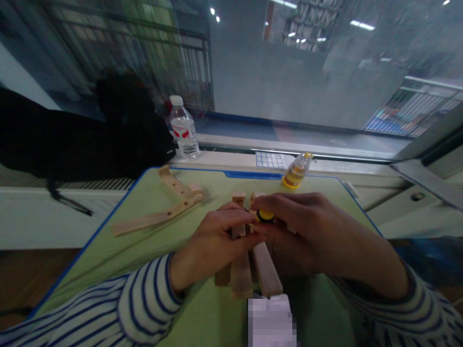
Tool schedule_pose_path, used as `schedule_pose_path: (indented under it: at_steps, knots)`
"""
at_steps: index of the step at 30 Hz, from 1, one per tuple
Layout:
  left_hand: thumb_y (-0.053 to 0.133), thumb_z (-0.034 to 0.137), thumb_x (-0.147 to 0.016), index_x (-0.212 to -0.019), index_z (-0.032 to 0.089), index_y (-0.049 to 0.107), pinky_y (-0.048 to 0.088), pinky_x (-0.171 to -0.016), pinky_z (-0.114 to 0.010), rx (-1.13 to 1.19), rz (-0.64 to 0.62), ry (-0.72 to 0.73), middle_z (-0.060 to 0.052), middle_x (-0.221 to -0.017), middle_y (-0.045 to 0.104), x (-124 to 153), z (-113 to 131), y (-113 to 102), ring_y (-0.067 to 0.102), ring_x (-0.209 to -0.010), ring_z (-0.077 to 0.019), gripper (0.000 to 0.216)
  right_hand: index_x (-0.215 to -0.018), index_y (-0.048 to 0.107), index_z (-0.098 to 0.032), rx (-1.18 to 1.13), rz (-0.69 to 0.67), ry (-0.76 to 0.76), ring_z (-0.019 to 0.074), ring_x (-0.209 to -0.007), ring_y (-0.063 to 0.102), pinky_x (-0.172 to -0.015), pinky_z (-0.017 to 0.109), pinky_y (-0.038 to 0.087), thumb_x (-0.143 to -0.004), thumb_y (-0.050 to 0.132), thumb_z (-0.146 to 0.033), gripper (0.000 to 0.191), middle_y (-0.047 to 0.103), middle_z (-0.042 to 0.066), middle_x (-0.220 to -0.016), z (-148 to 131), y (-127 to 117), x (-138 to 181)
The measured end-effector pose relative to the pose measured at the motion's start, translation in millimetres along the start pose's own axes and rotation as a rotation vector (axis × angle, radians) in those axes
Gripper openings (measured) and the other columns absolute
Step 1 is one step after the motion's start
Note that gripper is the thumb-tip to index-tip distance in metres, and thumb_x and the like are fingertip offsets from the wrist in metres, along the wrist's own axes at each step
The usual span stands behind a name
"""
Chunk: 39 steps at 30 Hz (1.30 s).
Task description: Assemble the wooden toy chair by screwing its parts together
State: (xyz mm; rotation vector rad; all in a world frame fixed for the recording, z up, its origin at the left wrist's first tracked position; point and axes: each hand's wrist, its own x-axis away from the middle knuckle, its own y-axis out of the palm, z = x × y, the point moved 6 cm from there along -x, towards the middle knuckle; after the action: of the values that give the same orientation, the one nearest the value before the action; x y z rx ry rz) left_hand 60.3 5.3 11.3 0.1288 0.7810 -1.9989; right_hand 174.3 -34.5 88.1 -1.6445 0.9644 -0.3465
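Left hand (213, 238) closed around pale wooden bars (241, 277), right hand (307, 226) gripping a yellow-and-black tool handle (266, 215) against them, over a green, blue-edged desk (217, 185) I watch remotely. A jointed wooden piece (155, 220) lies to the left, its parts apparently together; I judge the bars between the hands partway done, with work left.

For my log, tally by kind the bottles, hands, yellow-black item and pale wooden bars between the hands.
Bottles: 2 (water bottle, smaller bottle)
Hands: 2 (left hand, right hand)
Yellow-black item: 1
Pale wooden bars: 2 (left bar, right bar)
Total: 7
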Motion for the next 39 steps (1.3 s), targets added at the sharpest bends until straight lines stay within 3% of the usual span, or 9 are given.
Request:
schedule_pose_path:
  at_steps: [4, 16, 22, 25, 39]
  knots:
    - [0.074, 0.027, -0.073, -0.082, 0.020, 0.070, 0.050, -0.077, -0.030, -0.021, 0.118, -0.030, -0.002, -0.084, 0.068, 1.5, 1.5, -4.9, 0.061, -0.081, -0.0160, 0.012, -0.107, 0.055, -0.017, 0.001, 0.010, 0.007, 0.0175, -0.085, 0.064, -0.072, 0.028, 0.046, -0.094, 0.049, -0.030, 0.020, 0.068, 0.006, -0.096, 2.9, -0.3, 0.3]
    - [0.068, 0.021, -0.074, -0.080, 0.019, 0.070, 0.049, -0.075, -0.029, -0.064, 0.118, -0.039, -0.001, -0.083, 0.068, 1.3, 3.2, -3.5, 0.062, -0.080, -0.0153, 0.006, -0.107, 0.056, -0.016, -0.002, 0.015, 0.004, 0.0173, -0.080, 0.064, -0.069, 0.028, 0.046, -0.093, 0.049, -0.035, 0.024, 0.068, 0.004, -0.090, 7.6, -0.8, -2.5]
    - [0.068, 0.021, -0.074, -0.069, 0.019, 0.066, 0.050, -0.073, -0.026, -0.063, 0.130, -0.047, 0.001, -0.077, 0.067, 0.9, 4.1, -3.5, 0.060, -0.075, -0.0132, 0.006, -0.125, 0.052, -0.018, -0.027, -0.004, -0.053, 0.0188, -0.096, 0.062, -0.080, 0.031, 0.047, -0.092, 0.050, -0.023, 0.033, 0.066, 0.007, -0.110, 1.8, -5.5, 1.4]
    - [0.070, 0.020, -0.072, -0.065, 0.019, 0.064, 0.050, -0.070, -0.025, -0.076, 0.146, -0.026, 0.002, -0.075, 0.066, 1.2, 5.8, -4.5, 0.059, -0.073, -0.0127, 0.009, -0.122, 0.055, -0.018, -0.041, -0.011, -0.076, 0.0179, -0.097, 0.062, -0.082, 0.031, 0.048, -0.094, 0.047, -0.021, 0.030, 0.065, 0.007, -0.114, 0.3, -4.8, 2.1]
    - [0.062, 0.020, -0.082, -0.074, 0.021, 0.066, 0.047, -0.070, -0.022, -0.063, -0.028, 0.012, 0.003, -0.079, 0.064, -0.9, 4.5, 0.9, 0.058, -0.076, -0.0107, 0.009, -0.108, 0.058, -0.019, -0.022, 0.004, -0.010, 0.0178, -0.087, 0.064, -0.076, 0.029, 0.046, -0.093, 0.048, -0.026, 0.019, 0.068, 0.004, -0.096, 0.8, -5.2, 3.2]
